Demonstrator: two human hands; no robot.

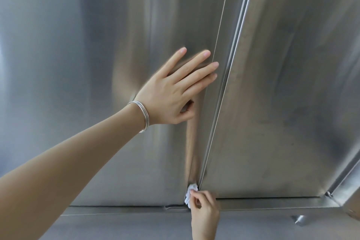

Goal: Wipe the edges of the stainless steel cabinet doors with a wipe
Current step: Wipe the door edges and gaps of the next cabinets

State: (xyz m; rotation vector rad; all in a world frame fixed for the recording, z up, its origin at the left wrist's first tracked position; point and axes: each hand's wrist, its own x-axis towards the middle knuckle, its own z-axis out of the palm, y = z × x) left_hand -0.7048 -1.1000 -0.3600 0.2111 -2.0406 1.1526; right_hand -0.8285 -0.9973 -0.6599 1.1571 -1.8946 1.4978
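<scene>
While pinched, wipe (190,194) in right hand (204,212).

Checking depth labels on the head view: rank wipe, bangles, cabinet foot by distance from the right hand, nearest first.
1. Wipe: pinched in the right hand, at the bottom of the seam between the doors.
2. Cabinet foot: low right, under the bottom rail.
3. Bangles: up left, on the left wrist.

The left stainless steel cabinet door (87,84) lies beside the right stainless steel cabinet door (282,103). The left hand (171,91) rests flat on the left door; below, the right hand (204,210) presses a crumpled white wipe (191,191) into the seam's bottom.
</scene>
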